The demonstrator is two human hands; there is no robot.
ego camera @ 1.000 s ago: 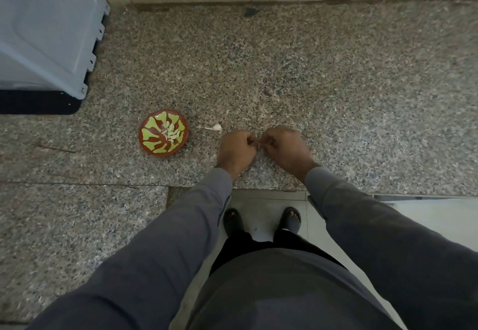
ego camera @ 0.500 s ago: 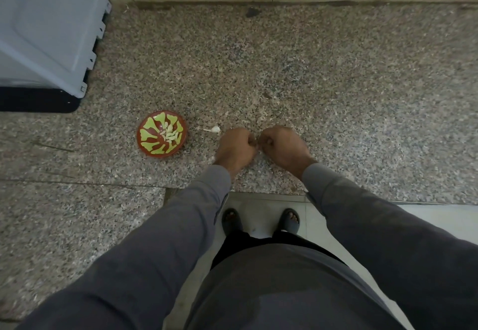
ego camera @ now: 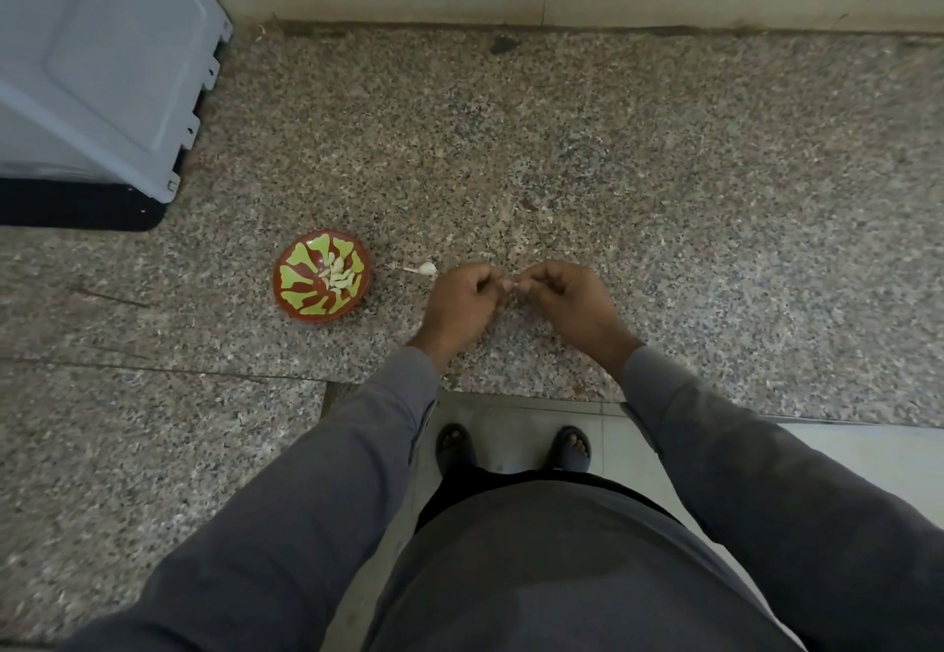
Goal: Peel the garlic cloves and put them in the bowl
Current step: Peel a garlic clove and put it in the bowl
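Both hands are curled over the counter (ego camera: 664,191) with their fingertips meeting: the left hand (ego camera: 462,301) and the right hand (ego camera: 567,294) pinch a small pale clove (ego camera: 512,285) between them, only a sliver of it showing. So little of it is visible that its long axis and which end points where cannot be told; it seems to lie roughly across the gap between the two hands. The bowl (ego camera: 323,274) sits to the left of the hands, near but apart, with a heap of peeled cloves in its middle. One loose piece (ego camera: 425,269) (a clove or a scrap with a thin stalk, too small to tell) lies on the counter between bowl and left hand, its stalk pointing toward the bowl. The likely slip from here: the clove is small and probably slick once bare, so a hard squeeze could shoot it out onto the speckled stone, where pale bits are hard to spot. Skin may also cling and end up in the bowl.
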